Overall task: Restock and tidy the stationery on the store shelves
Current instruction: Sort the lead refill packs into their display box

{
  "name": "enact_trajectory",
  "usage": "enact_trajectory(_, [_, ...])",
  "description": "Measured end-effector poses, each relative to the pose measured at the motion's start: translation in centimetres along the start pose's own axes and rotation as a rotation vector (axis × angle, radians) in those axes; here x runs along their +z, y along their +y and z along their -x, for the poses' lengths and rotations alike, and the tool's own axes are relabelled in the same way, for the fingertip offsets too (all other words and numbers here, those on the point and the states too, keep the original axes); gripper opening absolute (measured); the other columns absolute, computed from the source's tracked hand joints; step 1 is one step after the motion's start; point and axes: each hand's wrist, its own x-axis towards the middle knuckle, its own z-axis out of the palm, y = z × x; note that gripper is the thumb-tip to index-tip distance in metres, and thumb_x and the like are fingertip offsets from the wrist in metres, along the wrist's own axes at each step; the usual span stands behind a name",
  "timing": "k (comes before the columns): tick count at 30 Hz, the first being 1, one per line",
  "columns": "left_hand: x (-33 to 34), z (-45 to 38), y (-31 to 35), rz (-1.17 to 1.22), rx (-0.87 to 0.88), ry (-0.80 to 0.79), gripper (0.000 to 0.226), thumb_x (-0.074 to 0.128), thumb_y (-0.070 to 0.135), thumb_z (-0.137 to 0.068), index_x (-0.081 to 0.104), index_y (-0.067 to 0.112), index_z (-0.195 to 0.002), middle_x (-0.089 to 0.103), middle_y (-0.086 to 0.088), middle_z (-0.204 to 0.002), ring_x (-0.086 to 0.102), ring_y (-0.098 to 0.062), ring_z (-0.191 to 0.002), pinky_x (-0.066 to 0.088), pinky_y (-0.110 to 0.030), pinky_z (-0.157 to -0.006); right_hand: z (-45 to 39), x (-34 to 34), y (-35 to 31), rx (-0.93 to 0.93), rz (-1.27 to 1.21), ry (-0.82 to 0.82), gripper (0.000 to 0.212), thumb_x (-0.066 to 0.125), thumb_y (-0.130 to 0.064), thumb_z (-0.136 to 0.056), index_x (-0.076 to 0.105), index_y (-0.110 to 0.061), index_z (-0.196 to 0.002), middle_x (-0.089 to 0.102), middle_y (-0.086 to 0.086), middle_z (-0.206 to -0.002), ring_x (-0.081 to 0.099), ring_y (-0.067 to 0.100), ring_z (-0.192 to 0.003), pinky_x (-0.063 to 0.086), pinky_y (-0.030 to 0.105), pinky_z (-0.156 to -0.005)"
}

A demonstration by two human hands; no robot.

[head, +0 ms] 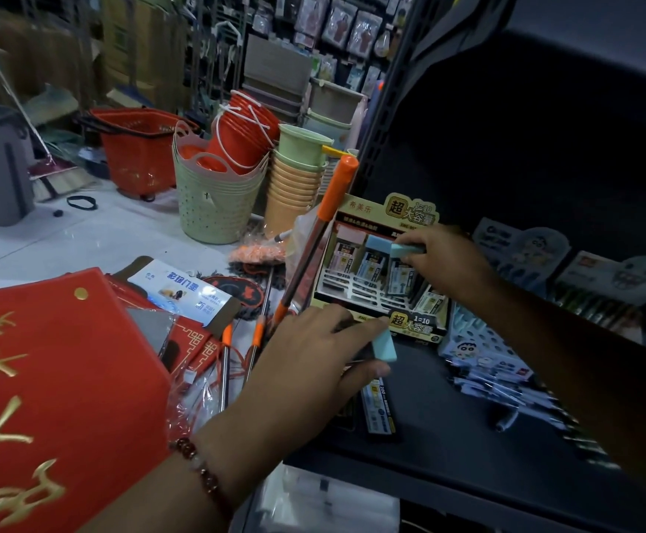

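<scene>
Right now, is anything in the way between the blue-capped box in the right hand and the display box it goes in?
Nothing visible blocks it. The right hand holds the blue-capped box directly above the display box, over the back row, where other boxes already stand. Empty white slots lie open in front of them.

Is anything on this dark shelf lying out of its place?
Yes. A few dark lead packs lie loose on the shelf in front of the display box, not in its slots.
</scene>
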Motion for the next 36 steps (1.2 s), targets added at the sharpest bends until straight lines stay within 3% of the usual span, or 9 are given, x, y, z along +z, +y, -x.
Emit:
enact_trajectory(3, [0.2,-0.2,0.2,0.0,0.0,-0.017,0.055,0.036,0.062,-0.089,0.049,0.038,-0.137,0.058,0.009,-0.11,0.051,-0.013,-0.099,0.039,-0.031,-0.078,0.0,0.1,0.2,0.019,-0.038,0.016,0.029,0.065,-0.017,-0.091,0.069,-0.019,-0.12,0.069,0.001,-0.114,0.055,0.007,-0.079,0.035,0.015,-0.058])
enact_trajectory(7, [0.5,-0.4,0.6,0.008,0.011,-0.015,0.054,0.037,0.06,-0.089,0.051,0.036,-0.136,0.059,0.008,-0.109,0.05,-0.013,-0.096,0.04,-0.031,-0.076,0.2,0.5,0.3,0.006,-0.05,-0.013,0.03,0.067,-0.016,-0.089,0.069,-0.018,-0.119,0.07,0.003,-0.112,0.059,0.012,-0.086,0.045,0.026,-0.074])
enact_trajectory(12, [0.6,-0.4,0.6,0.018,0.001,-0.043,0.055,0.035,0.061,-0.09,0.047,0.038,-0.139,0.057,0.009,-0.111,0.048,-0.012,-0.098,0.041,-0.032,-0.078,0.3,1.3,1.0,0.028,-0.033,0.102,0.023,0.063,-0.019,-0.092,0.066,-0.023,-0.115,0.067,0.001,-0.102,0.057,0.012,-0.078,0.04,0.024,-0.062])
enact_trajectory(17, [0.5,-0.4,0.5,0.022,-0.008,-0.054,0.055,0.035,0.062,-0.09,0.046,0.04,-0.139,0.057,0.01,-0.113,0.048,-0.012,-0.101,0.04,-0.032,-0.079,0.2,2.0,1.9,0.019,0.179,0.172,0.022,0.066,-0.023,-0.09,0.067,-0.018,-0.112,0.057,0.001,-0.112,0.047,0.012,-0.091,0.028,0.018,-0.056])
enact_trajectory(21, [0.5,-0.4,0.4,0.038,-0.016,-0.059,0.055,0.035,0.063,-0.09,0.045,0.04,-0.14,0.056,0.011,-0.114,0.047,-0.012,-0.103,0.039,-0.032,-0.082,0.4,2.7,2.6,0.0,0.247,0.133,0.029,0.065,-0.02,-0.091,0.064,-0.02,-0.12,0.063,0.005,-0.115,0.06,0.022,-0.096,0.037,0.025,-0.069])
enact_trajectory(29, [0.8,-0.7,0.7,0.052,0.003,-0.045,0.054,0.034,0.061,-0.092,0.046,0.038,-0.14,0.057,0.01,-0.112,0.048,-0.011,-0.101,0.037,-0.03,-0.08,1.2,2.4,2.2,0.003,0.283,0.102,0.033,0.059,-0.016,-0.092,0.061,-0.021,-0.125,0.06,0.004,-0.117,0.057,0.022,-0.102,0.041,0.029,-0.073])
enact_trajectory(34, [0.6,-1.2,1.7,0.134,-0.015,0.008,0.055,0.031,0.061,-0.094,0.048,0.036,-0.14,0.06,0.013,-0.118,0.053,-0.008,-0.106,0.045,-0.028,-0.087,5.5,1.3,0.6,-0.027,0.053,0.047,0.043,0.062,-0.02,-0.091,0.055,-0.021,-0.134,0.054,0.003,-0.132,0.047,0.02,-0.122,0.039,0.033,-0.099])
enact_trajectory(36, [0.5,-1.2,2.4,0.192,-0.033,0.046,0.051,0.033,0.06,-0.096,0.052,0.036,-0.138,0.063,0.014,-0.118,0.055,-0.004,-0.104,0.046,-0.024,-0.086,8.0,0.5,-0.1,0.007,-0.15,0.008,0.042,0.062,-0.018,-0.091,0.058,-0.024,-0.132,0.053,-0.003,-0.129,0.048,0.013,-0.119,0.037,0.029,-0.1])
